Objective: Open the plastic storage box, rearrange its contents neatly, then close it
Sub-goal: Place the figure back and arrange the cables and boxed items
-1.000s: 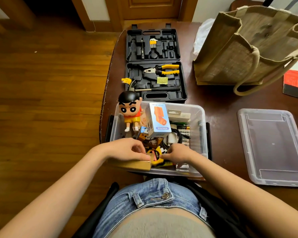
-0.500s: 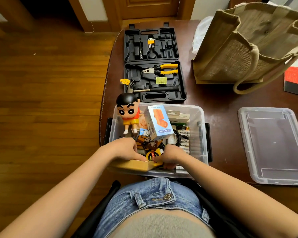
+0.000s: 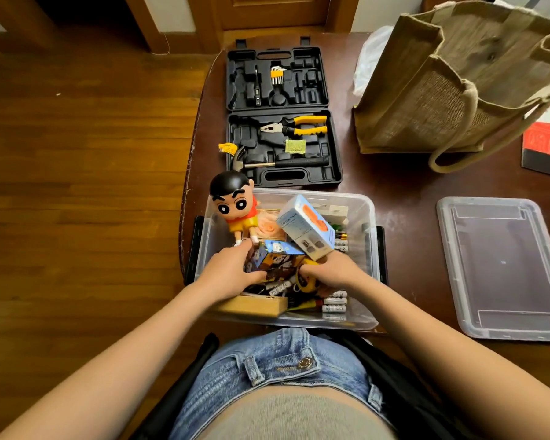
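At the table's near edge the clear storage box [image 3: 367, 236] is sitting open, its one lid [image 3: 502, 268] lying off toward the right edge, so the opening part looks done. Sorting is still going, closing's left. Behind it one black tool case [image 3: 285, 115] is lying open, one burlap bag [image 3: 451, 81] standing by the far right corner. Inside the box: one cartoon figure [image 3: 234, 206], one pale carton [image 3: 305, 231], one wooden box [image 3: 254, 305], one printed cube [image 3: 275, 258], plus loose batteries I can't count. Left hand [image 3: 227, 271] and right hand [image 3: 334, 269] are both curling round that cube from either side.
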Motion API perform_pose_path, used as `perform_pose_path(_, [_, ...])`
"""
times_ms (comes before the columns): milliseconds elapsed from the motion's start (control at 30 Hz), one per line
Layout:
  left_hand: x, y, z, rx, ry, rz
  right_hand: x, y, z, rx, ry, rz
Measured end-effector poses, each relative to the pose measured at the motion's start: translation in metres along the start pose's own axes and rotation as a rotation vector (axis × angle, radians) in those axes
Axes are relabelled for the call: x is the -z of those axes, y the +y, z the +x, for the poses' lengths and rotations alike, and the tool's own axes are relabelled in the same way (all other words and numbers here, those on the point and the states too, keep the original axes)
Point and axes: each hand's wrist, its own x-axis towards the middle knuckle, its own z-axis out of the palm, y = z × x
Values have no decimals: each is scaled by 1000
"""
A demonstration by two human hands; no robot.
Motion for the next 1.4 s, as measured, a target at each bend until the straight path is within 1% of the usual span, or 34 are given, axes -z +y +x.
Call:
perform_pose_path(100, [8, -6, -9, -68, 133, 87, 12, 1, 0, 64, 66, -131])
perform_pose_path(200, [16, -14, -19, -48, 258, 153, 11, 2, 3, 81, 54, -78])
perform_pose_path(267, [21, -17, -23, -26, 279, 148, 5, 2, 5, 103, 85, -31])
perform_pose_path(333, [23, -17, -26, 11, 274, 140, 0, -1, 9, 164, 170, -45])
perform_pose_path(400, [24, -14, -27, 33, 286, 243, -3, -6, 14, 192, 215, -49])
perform_pose_path(467, [26, -11, -30, 32, 325, 369, -3, -11, 15, 167, 188, -73])
perform_pose_path(500, [28, -10, -30, 30, 336, 379, -2, -12, 15, 148, 140, -42])
perform_pose_path(533, [31, -11, -30, 29, 330, 342, -2, -13, 15, 135, 83, 24])
perform_pose_path(567, [34, -12, -29, 34, 304, 253, -2, -13, 15, 129, 35, 87])
perform_pose_path(633, [40, -16, -26, 59, 202, 3, -1, -14, 13, 158, 5, 113])
perform_pose_path(700, [42, -19, -22, 51, 127, -174, 1, -16, 10, 170, -59, 159])
perform_pose_path(800, [42, -18, -17, 26, 70, -306, 3, -18, 4, 73, -245, 357])
perform_pose_path(900, [43, -17, -14, -2, 48, -363, 2, -16, 1, 29, -377, 401])
perform_pose_path(967, [44, -15, -13, -20, 18, -305, -3, -14, 0, -3, -422, 450])
perform_pose_path(1067, [40, -10, -13, -44, 3, -58, -12, -15, 0, -42, -432, 526])
perform_pose_path(1233, [30, -3, -9, -107, -1, 119, -22, -16, -1, 36, -443, 605])
perform_pose_path(1267, [29, -3, -9, -113, 15, 157, -22, -16, -1, 57, -450, 588])
perform_pose_path(1333, [32, -6, -11, -132, 80, 277, -19, -15, -2, 95, -421, 448])
perform_pose_path(1400, [39, -11, -13, -132, 106, 385, -17, -12, 1, 128, -309, 216])
